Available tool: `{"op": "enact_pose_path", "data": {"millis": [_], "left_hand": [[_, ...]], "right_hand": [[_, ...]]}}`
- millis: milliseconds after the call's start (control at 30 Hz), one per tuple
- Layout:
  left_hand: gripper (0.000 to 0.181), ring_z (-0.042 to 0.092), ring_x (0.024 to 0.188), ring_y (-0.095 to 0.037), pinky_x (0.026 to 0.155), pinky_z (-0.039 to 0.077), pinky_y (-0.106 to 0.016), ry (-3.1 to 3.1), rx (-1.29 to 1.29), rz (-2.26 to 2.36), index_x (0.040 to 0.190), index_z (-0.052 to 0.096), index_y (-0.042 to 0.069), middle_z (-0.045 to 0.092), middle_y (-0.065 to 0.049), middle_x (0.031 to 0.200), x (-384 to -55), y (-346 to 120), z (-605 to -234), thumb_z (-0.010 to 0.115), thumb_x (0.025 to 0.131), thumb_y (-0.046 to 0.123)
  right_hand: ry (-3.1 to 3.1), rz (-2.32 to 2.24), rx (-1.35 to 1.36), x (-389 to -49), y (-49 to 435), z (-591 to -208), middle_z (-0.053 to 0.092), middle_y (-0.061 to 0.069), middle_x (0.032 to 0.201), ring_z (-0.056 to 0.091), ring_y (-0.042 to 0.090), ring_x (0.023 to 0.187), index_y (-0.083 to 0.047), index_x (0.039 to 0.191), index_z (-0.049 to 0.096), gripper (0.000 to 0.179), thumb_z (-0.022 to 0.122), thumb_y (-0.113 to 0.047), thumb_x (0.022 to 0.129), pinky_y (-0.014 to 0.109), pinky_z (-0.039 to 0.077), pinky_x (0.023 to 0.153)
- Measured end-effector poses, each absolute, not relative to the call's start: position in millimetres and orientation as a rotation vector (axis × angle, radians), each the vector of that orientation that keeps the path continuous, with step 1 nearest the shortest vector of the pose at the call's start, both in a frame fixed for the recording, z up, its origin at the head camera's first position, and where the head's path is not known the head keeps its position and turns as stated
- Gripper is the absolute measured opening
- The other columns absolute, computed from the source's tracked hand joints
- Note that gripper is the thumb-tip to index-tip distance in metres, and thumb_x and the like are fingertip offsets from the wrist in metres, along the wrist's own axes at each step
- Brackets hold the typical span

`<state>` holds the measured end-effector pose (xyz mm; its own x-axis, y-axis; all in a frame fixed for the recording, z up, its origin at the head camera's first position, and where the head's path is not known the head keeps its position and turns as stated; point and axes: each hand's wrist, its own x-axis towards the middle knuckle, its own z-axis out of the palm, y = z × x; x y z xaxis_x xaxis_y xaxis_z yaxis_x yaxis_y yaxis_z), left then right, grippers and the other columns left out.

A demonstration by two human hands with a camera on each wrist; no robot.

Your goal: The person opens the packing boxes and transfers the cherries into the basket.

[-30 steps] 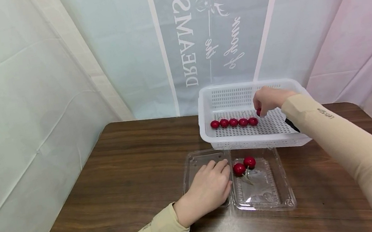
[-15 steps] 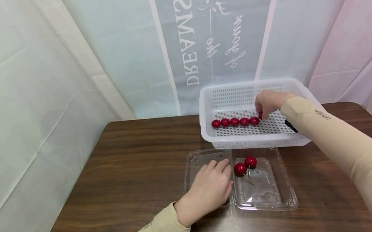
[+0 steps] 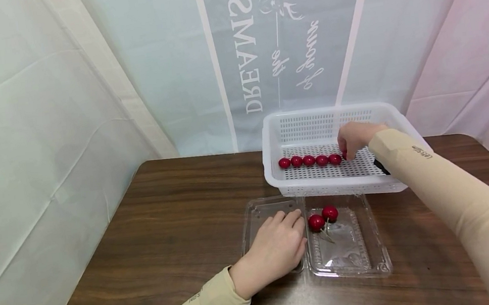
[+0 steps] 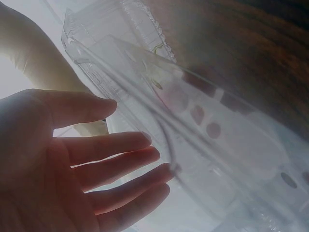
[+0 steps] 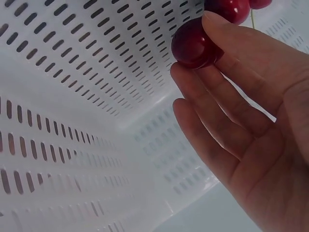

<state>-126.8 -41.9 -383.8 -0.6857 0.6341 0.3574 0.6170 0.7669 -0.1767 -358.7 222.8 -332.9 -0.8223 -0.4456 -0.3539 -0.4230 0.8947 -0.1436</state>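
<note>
Inside the white plastic basket, my right hand holds a cherry between thumb and fingertips, at the right end of a row of several red cherries on the perforated floor. In the right wrist view the held cherry sits close beside the row. My left hand rests on the left half of an opened clear plastic clamshell box; its fingers look extended in the left wrist view. Two stemmed cherries lie in the box's right half.
The box stands just in front of the basket on a dark wooden table. A printed grey cloth hangs behind the basket, and a white sheet hangs along the left side.
My right hand has moved slightly right and down with the cherry, lowering it to the end of the row. My left hand has stayed on the box.
</note>
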Motion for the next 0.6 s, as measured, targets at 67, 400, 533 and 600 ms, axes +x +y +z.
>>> {"op": "enact_pose_path", "data": {"millis": [67,400,533,600], "left_hand": [[0.03,0.061,0.092,-0.018,0.069,0.051,-0.029,-2.563,-0.951,0.059,0.105,0.067,0.01,0.064,-0.005,0.119,-126.8,-41.8,-383.9,0.063,0.085,0.032],[0.029,0.061,0.092,-0.018,0.069,0.051,-0.029,-2.562,-0.954,0.052,0.104,0.067,0.01,0.064,-0.004,0.119,-126.6,-41.8,-384.6,0.063,0.085,0.032],[0.029,0.061,0.092,-0.018,0.069,0.051,-0.029,-2.556,-0.953,0.052,0.104,0.067,0.01,0.064,-0.004,0.119,-126.7,-41.8,-384.9,0.063,0.084,0.031],[0.029,0.061,0.092,-0.018,0.069,0.051,-0.029,-2.556,-0.952,0.051,0.104,0.067,0.01,0.064,-0.004,0.119,-126.8,-41.8,-384.9,0.063,0.084,0.031]], "right_hand": [[2.677,-0.08,-0.633,-358.1,223.4,-334.2,0.069,0.004,0.087,0.061,0.021,0.082,-0.004,0.091,0.069,0.027,0.079,-0.008,0.066,0.04,0.05,0.076],[2.681,-0.082,-0.589,-357.4,224.8,-340.9,0.068,0.005,0.091,0.061,0.023,0.087,-0.007,0.094,0.069,0.028,0.079,-0.009,0.068,0.042,0.049,0.078],[2.679,-0.072,-0.605,-358.8,226.1,-343.3,0.068,0.005,0.09,0.061,0.023,0.086,-0.007,0.094,0.069,0.029,0.079,-0.01,0.067,0.042,0.049,0.079],[2.68,-0.07,-0.622,-358.9,226.0,-343.3,0.068,0.005,0.09,0.061,0.022,0.085,-0.006,0.094,0.069,0.029,0.08,-0.011,0.067,0.042,0.049,0.078]]}}
